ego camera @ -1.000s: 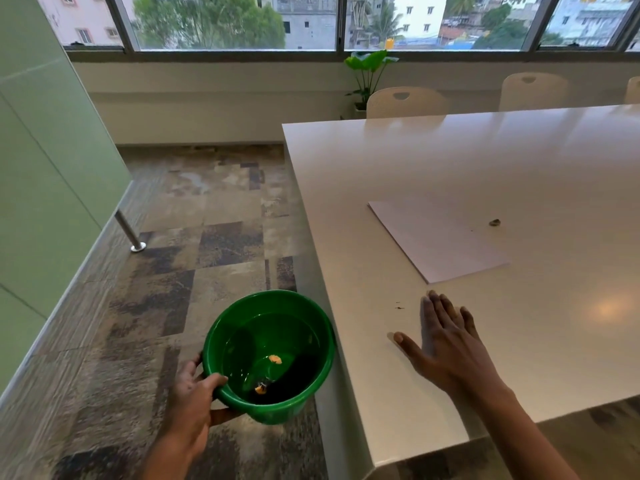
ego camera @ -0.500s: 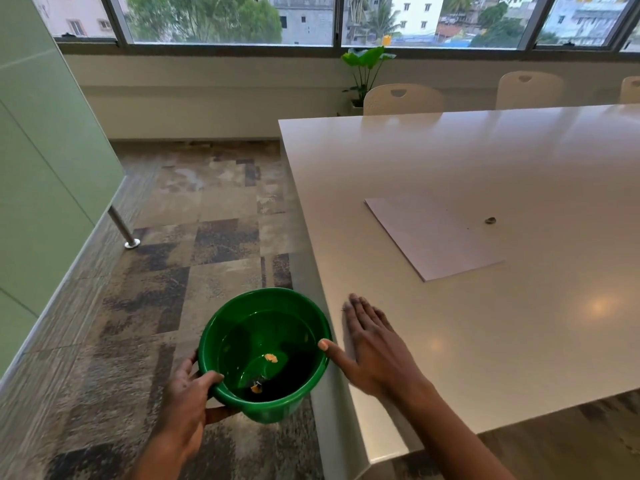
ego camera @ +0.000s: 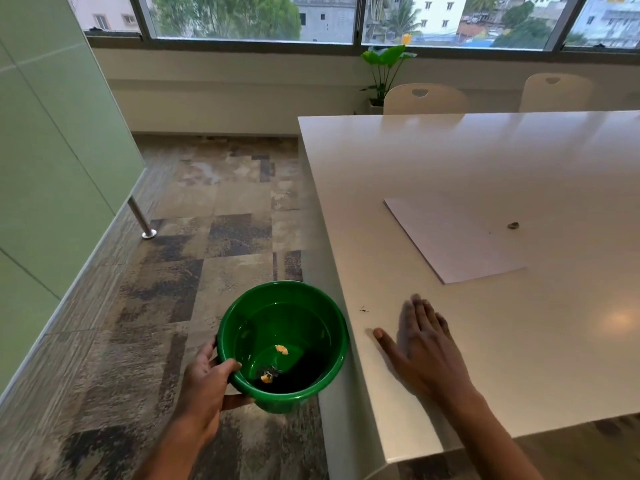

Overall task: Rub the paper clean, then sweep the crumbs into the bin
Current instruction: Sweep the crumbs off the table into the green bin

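My left hand (ego camera: 206,386) grips the rim of a green bin (ego camera: 322,310), which it holds beside the table's left edge, below the tabletop. Orange scraps and dark bits lie in the bin's bottom. My right hand (ego camera: 420,348) lies flat on the white table (ego camera: 433,157) with straight fingers, a short way in from that edge. A few dark crumbs (ego camera: 363,309) lie on the table between my right hand and the bin. The sheet of paper (ego camera: 450,237) lies farther in on the table. A small dark lump (ego camera: 513,225) sits at the paper's right side.
Two pale chairs (ego camera: 425,98) stand at the table's far side. A potted plant (ego camera: 386,69) is under the window. A green cabinet wall with a metal leg (ego camera: 142,220) runs along the left. Patterned carpet covers the floor between them.
My right hand swept left to the table's edge by the bin, then moved back right onto the table. The bin stays held at the edge.
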`<control>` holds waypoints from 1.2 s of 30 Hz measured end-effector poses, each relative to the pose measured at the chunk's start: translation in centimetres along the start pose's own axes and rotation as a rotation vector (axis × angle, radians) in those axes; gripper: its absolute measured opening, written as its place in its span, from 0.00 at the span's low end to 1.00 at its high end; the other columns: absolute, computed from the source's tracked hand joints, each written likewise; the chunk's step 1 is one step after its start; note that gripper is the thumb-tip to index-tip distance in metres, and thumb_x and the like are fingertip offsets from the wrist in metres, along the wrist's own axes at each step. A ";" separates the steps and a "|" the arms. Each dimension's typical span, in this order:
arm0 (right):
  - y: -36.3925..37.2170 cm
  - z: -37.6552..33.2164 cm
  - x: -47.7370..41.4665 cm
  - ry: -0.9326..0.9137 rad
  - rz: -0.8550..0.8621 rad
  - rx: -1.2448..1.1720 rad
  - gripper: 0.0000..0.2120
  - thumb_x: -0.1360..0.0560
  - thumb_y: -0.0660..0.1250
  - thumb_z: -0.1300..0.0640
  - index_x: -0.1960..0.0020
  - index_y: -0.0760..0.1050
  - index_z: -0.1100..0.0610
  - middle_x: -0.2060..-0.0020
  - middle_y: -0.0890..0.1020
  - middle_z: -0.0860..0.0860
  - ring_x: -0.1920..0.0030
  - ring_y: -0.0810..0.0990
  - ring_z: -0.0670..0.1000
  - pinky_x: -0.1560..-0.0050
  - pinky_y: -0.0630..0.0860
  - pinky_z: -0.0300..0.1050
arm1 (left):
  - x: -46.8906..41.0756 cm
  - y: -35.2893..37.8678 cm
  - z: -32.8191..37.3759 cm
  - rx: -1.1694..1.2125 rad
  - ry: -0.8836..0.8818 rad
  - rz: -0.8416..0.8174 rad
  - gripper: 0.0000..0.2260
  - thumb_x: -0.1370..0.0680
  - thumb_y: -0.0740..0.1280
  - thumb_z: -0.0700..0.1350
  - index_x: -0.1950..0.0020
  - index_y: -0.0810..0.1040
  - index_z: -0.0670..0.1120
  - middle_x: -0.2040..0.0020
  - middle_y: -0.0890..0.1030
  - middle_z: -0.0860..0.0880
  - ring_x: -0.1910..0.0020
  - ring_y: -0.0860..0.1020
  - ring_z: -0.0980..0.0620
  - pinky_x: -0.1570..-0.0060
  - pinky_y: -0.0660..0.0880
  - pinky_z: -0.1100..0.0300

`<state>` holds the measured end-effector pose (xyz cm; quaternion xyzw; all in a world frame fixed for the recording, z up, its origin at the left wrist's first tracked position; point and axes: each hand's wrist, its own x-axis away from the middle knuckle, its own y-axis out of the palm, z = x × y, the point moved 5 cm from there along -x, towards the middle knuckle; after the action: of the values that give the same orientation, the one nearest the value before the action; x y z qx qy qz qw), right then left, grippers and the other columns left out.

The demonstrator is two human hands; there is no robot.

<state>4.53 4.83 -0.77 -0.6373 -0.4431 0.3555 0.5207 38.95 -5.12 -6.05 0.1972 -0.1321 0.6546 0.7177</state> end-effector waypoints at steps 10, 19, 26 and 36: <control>3.6 -18.1 1.7 -0.422 -0.160 -0.228 0.42 0.21 0.37 0.28 0.19 0.42 0.57 0.19 0.44 0.53 0.20 0.42 0.50 0.22 0.41 0.47 | 0.1 -0.2 -0.8 -0.004 -0.003 0.028 0.23 0.20 0.64 0.34 0.38 0.78 0.62 0.46 0.84 0.40 0.56 0.85 0.40 0.63 0.81 0.40; -1.3 -4.2 -1.1 -0.157 0.061 -0.056 0.39 0.21 0.33 0.31 0.19 0.43 0.53 0.20 0.45 0.50 0.20 0.43 0.49 0.22 0.40 0.47 | 0.1 -0.1 -0.7 0.012 -0.008 0.019 0.29 0.21 0.63 0.31 0.34 0.74 0.65 0.43 0.83 0.42 0.56 0.86 0.41 0.62 0.82 0.37; -1.8 3.6 1.0 0.367 0.051 0.028 0.48 0.24 0.33 0.29 0.20 0.48 0.64 0.20 0.54 0.61 0.20 0.52 0.58 0.21 0.51 0.58 | -0.1 0.0 -0.9 0.025 -0.022 0.029 0.31 0.21 0.63 0.31 0.28 0.70 0.62 0.43 0.83 0.43 0.55 0.85 0.40 0.63 0.82 0.38; 2.0 -11.4 0.4 -0.308 -0.085 -0.130 0.42 0.22 0.35 0.28 0.19 0.45 0.56 0.22 0.44 0.49 0.20 0.43 0.49 0.21 0.41 0.48 | 0.4 0.1 -1.1 0.033 -0.037 0.055 0.27 0.21 0.64 0.32 0.32 0.74 0.62 0.47 0.84 0.41 0.52 0.84 0.38 0.64 0.81 0.43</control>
<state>15.53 1.07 -0.40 -0.5883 -0.5663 0.3973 0.4188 38.82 -4.25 -6.81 0.2175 -0.1398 0.6726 0.6933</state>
